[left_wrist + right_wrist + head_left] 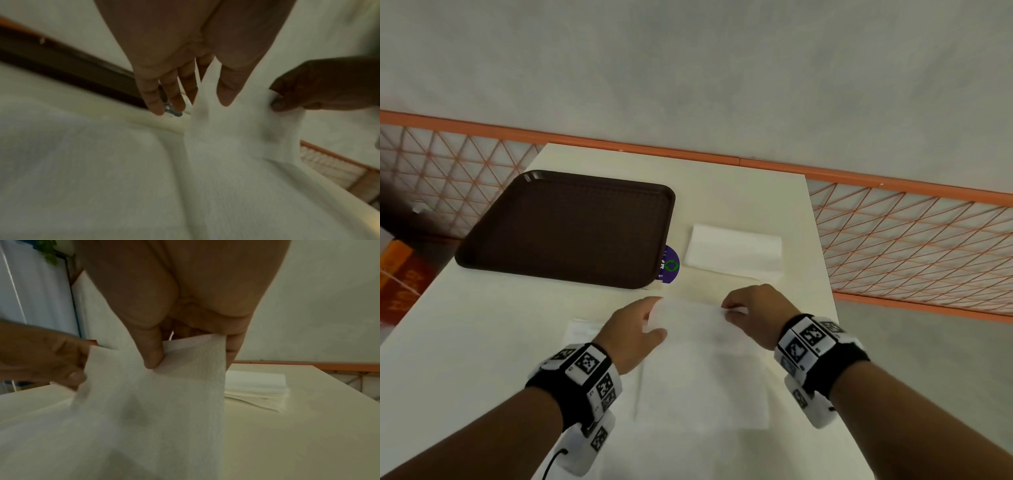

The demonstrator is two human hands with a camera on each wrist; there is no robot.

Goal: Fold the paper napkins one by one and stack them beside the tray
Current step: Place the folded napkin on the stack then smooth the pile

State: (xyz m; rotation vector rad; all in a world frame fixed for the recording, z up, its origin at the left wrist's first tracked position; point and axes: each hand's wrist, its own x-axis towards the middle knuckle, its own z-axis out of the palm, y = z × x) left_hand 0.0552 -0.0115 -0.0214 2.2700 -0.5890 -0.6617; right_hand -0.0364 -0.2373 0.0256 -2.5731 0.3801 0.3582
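A white paper napkin (702, 363) lies open on the cream table in front of me, its far edge lifted off the surface. My left hand (650, 323) pinches the far left corner between thumb and fingers, as the left wrist view shows (207, 91). My right hand (729, 310) pinches the far right corner (185, 353). A stack of folded white napkins (734, 251) sits right of the dark brown tray (571, 226); the same stack (257, 391) lies just beyond the right hand.
Another white napkin (582, 330) lies flat on the table to the left, partly under my left wrist. A round purple sticker (670, 265) shows at the tray's near right corner. An orange wire railing (911, 240) borders the table's far and right sides.
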